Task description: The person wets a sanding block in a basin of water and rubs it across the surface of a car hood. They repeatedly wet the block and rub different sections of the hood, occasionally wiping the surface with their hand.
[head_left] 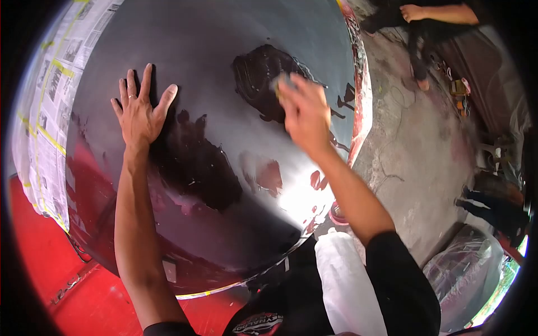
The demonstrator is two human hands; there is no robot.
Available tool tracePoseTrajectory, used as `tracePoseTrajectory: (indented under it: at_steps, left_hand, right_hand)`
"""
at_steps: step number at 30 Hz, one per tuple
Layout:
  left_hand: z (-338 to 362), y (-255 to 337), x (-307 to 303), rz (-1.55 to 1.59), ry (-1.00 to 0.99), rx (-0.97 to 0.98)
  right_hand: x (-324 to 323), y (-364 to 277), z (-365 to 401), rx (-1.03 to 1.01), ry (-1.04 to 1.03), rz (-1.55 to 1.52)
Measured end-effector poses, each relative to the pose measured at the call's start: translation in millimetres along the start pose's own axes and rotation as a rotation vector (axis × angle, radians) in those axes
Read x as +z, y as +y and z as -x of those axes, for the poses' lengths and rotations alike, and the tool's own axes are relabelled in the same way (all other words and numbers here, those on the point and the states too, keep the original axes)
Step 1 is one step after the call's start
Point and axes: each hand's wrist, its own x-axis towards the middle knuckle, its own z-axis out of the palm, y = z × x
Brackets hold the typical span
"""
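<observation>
A dark grey car body panel (202, 50) curves in front of me, with reddish areas along its lower edge. My left hand (140, 115) lies flat on it, fingers spread, holding nothing. My right hand (305, 112) is slightly blurred, its bent fingers pressing a small greyish-yellow pad (282, 84) to the panel; the fingers partly hide this pad. Around those fingertips is a dark wet patch (260, 67). Below my left hand spreads another dark wet patch (196, 162), and a smaller reddish-brown patch (269, 176) shows between my forearms.
Newspaper masking (59, 106) with yellow tape borders the panel's left side. Red bodywork (39, 241) lies beyond it. A white cloth (347, 280) hangs at my front. On the right are a concrete floor (409, 162), another person's hand (413, 12) and a plastic-covered object (465, 269).
</observation>
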Motion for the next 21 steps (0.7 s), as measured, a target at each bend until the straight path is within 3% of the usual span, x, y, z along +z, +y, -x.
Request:
tracePoseTrajectory:
  at_steps: [2,7,13,15,17,21]
  left_hand:
    - [1,1,-1,0.004,0.002,0.002]
    - [-1,-2,3,-0.033,-0.002,-0.006]
    - [2,-1,0,-0.007,-0.020,-0.013]
    - [0,-2,2,-0.025,-0.017,-0.005]
    - [-1,-5,4,-0.007,-0.003,-0.017]
    - [1,-6,7,-0.011,0.007,0.002]
  right_hand:
    - [17,7,-42,0.030,0.053,-0.015]
    - [-4,-1,13,-0.051,-0.016,-0.033]
    - [7,6,-44,0.001,-0.033,0.019]
    - [-8,-5,13,-0.045,-0.040,0.052]
    - [-8,-2,18,-0.066,-0.039,0.046]
    - [18,4,-44,-0.009,0.070,0.018]
